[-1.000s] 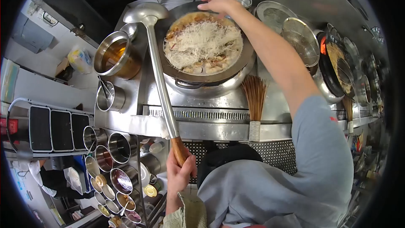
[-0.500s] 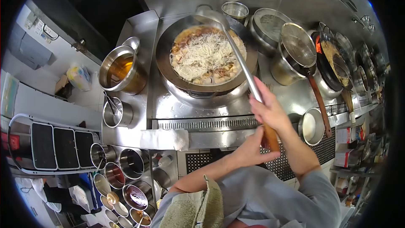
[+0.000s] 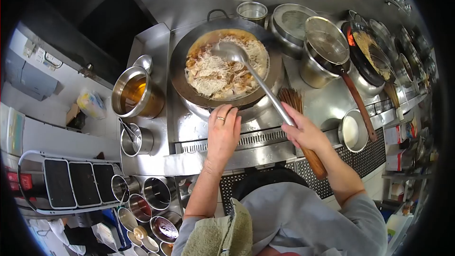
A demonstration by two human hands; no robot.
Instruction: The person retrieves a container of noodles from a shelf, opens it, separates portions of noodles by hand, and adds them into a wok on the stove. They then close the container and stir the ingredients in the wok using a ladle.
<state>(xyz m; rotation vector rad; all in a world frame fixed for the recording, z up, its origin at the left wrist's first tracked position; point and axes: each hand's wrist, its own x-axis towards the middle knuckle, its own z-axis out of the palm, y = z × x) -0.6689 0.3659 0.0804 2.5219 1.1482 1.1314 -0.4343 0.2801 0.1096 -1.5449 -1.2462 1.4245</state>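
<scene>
Steel counter (image 3: pixel 313 104) | wok (image 3: pixel 179 64) at our 12 o'clock, noodle-like strands (image 3: pixel 208 75) inside | right hand (image 3: pixel 307 135) grips ladle (image 3: pixel 265 88); low, gentle strokes limit spills | left hand (image 3: pixel 222 135) by wok's 6 o'clock edge, grip hidden, can't tell

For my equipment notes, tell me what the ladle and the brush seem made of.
Ladle: smooth metal, probably stainless steel, given its silvery shine; its grip looks like wood, brown and faintly streaked. Brush: dull plant fibre, perhaps bamboo, judging by the thin brown strands.
</scene>
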